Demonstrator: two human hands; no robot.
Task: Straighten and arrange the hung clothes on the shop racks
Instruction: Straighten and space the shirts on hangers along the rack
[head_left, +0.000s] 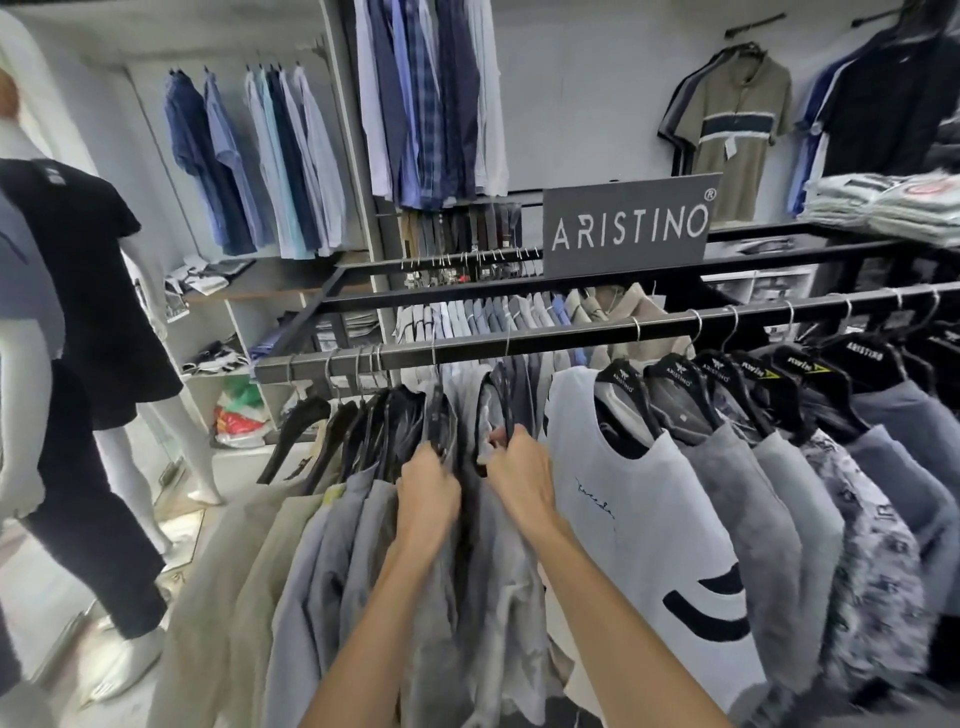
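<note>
A black rail (571, 335) runs across the view and carries grey, beige and dark shirts on black hangers. My left hand (428, 493) grips the shoulder of a grey shirt (363, 525) near the rail's left part. Just to its right, my right hand (519, 475) pinches the black hanger (498, 410) of another grey shirt (506, 561). A narrow dark gap lies between the two hands. Right of my right hand hangs a white T-shirt with dark stripes (644, 519), then several grey and patterned tops.
An ARISTINO sign (628, 226) stands on the rack's upper bar. Folded shirts (893, 208) lie at the top right. Blue shirts (260, 161) hang on the back wall. Mannequins (88, 312) stand at the left on the floor. A plastic bag (241, 415) sits under shelves.
</note>
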